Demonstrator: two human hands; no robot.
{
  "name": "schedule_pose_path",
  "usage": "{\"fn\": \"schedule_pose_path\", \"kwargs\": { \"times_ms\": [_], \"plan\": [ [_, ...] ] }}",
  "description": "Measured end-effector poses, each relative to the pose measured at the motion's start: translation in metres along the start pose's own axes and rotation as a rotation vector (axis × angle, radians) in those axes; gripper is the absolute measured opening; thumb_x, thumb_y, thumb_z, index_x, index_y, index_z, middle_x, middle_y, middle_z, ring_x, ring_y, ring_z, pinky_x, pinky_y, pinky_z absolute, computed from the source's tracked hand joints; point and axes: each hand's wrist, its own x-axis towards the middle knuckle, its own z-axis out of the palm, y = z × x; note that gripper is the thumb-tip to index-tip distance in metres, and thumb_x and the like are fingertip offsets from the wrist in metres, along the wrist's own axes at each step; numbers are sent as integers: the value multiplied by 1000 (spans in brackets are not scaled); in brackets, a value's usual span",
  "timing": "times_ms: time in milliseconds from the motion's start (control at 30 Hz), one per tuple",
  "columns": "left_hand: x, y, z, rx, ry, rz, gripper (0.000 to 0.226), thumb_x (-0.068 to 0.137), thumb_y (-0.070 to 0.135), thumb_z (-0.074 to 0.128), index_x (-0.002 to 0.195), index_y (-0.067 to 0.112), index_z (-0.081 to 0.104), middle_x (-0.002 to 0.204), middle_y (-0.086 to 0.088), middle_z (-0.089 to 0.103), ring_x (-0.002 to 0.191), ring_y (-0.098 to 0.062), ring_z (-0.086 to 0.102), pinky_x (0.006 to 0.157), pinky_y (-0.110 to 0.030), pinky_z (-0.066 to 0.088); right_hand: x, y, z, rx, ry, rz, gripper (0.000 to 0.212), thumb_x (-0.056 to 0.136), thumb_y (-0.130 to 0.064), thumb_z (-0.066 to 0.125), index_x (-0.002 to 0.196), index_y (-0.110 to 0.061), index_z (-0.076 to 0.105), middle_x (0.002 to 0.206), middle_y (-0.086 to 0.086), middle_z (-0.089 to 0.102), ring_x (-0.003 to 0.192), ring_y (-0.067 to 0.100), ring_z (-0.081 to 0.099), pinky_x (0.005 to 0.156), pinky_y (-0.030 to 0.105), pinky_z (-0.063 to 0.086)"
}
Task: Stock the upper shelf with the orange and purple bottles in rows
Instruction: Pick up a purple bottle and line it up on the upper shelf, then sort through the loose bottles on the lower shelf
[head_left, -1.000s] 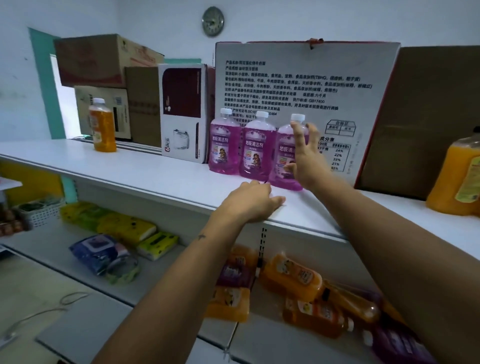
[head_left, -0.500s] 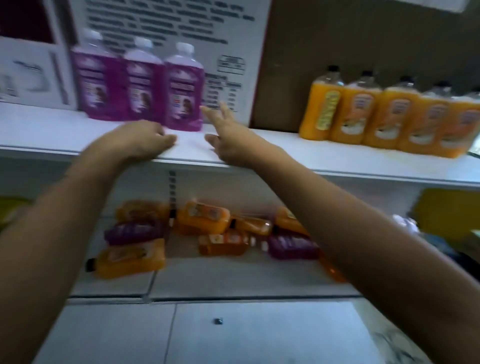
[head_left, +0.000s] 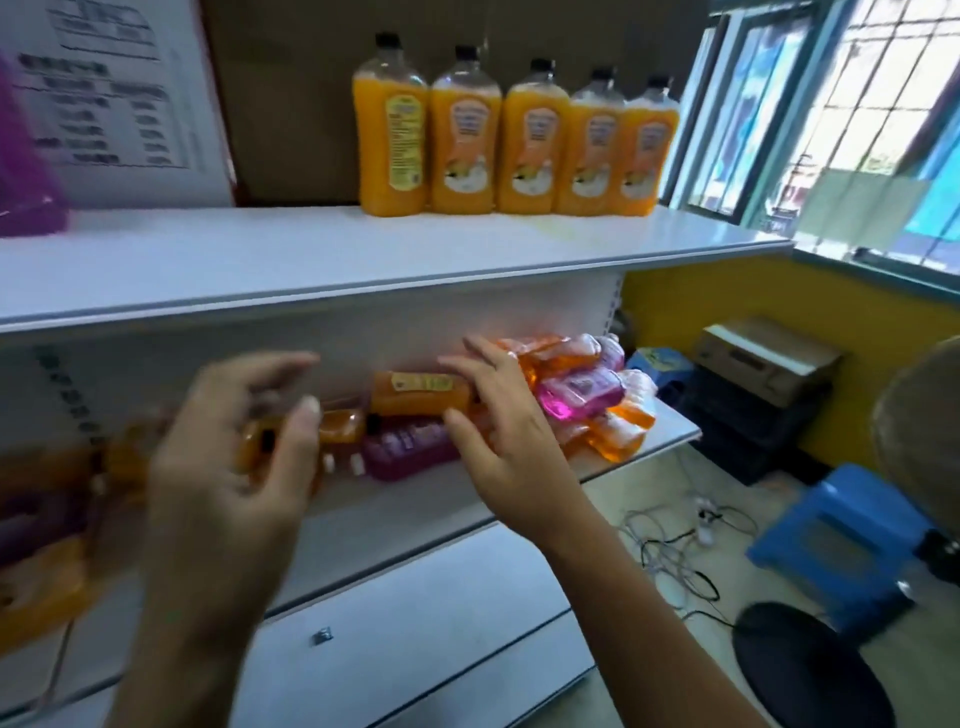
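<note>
Several orange bottles (head_left: 514, 140) stand in a row at the right of the upper shelf (head_left: 311, 270). A purple bottle (head_left: 26, 171) shows at its far left edge. On the lower shelf (head_left: 415, 499) lies a heap of orange and purple bottles. My right hand (head_left: 498, 431) hovers with fingers spread in front of a lying orange bottle (head_left: 415, 395) and a purple bottle (head_left: 405, 452). My left hand (head_left: 234, 457) hangs in front of the heap, fingers loosely curled and blurred; it holds nothing that I can see.
A white printed box (head_left: 114, 104) and brown cardboard (head_left: 291, 104) stand behind the upper shelf. To the right are a barred window (head_left: 857, 104), a yellow wall, a blue stool (head_left: 841, 540), cables on the floor (head_left: 675, 545) and a carton (head_left: 763, 353).
Both hands have dropped from the upper shelf's edge to the lower shelf's heap. The view has swung right, so the purple row has left the frame and the orange row is central.
</note>
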Motion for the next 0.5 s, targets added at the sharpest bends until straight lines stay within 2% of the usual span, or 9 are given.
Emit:
{"fn": "schedule_pose_path", "kwargs": {
  "times_ms": [67, 133, 200, 267, 333, 433, 500],
  "plan": [
    [-15, 5, 36, -65, -113, -47, 23, 95, 32, 59, 114, 43, 59, 111, 15, 63, 101, -9, 63, 84, -17, 48, -16, 35, -13, -12, 23, 120, 39, 99, -13, 56, 138, -17, 53, 155, -1, 36, 146, 8, 28, 120, 31, 28],
    [-24, -4, 78, -107, -195, -136, 27, 96, 22, 62, 113, 42, 59, 112, 16, 62, 103, -6, 61, 87, -25, 51, -30, 72, -29, -27, 59, 227, 38, 99, -14, 57, 136, -19, 54, 152, -3, 40, 143, 5, 30, 118, 35, 32],
    [-22, -10, 119, -116, -283, -226, 28, 94, 18, 62, 116, 36, 60, 114, 16, 61, 106, -3, 59, 91, -32, 52, -40, 110, -48, -29, 82, 323, 37, 99, -13, 57, 135, -19, 55, 148, -2, 43, 140, 10, 35, 115, 42, 36],
    [-22, -13, 160, -126, -372, -270, 27, 94, 19, 62, 118, 33, 60, 115, 14, 61, 108, -3, 58, 92, -30, 51, -47, 148, -66, 0, 101, 403, 37, 98, -12, 56, 135, -18, 55, 142, -2, 48, 134, 15, 43, 110, 47, 41],
    [-25, -16, 201, -124, -426, -298, 28, 94, 18, 64, 115, 36, 59, 113, 16, 62, 107, 1, 58, 89, -24, 48, -52, 186, -84, 26, 119, 457, 36, 97, -11, 57, 131, -24, 56, 132, -7, 52, 123, 11, 50, 105, 43, 46],
    [-36, -22, 262, -122, -505, -413, 26, 94, 22, 64, 110, 42, 59, 111, 14, 62, 103, 0, 58, 82, -19, 47, -59, 246, -104, 18, 63, 520, 38, 97, -17, 62, 126, -38, 51, 128, -13, 52, 117, 2, 48, 105, 34, 46],
    [-46, -28, 302, -118, -566, -458, 25, 94, 25, 64, 110, 43, 58, 113, 18, 60, 104, 2, 57, 81, -15, 45, -59, 285, -113, 12, 35, 574, 40, 96, -22, 64, 133, -33, 51, 133, -11, 50, 117, 1, 45, 105, 30, 43]
  ]
}}
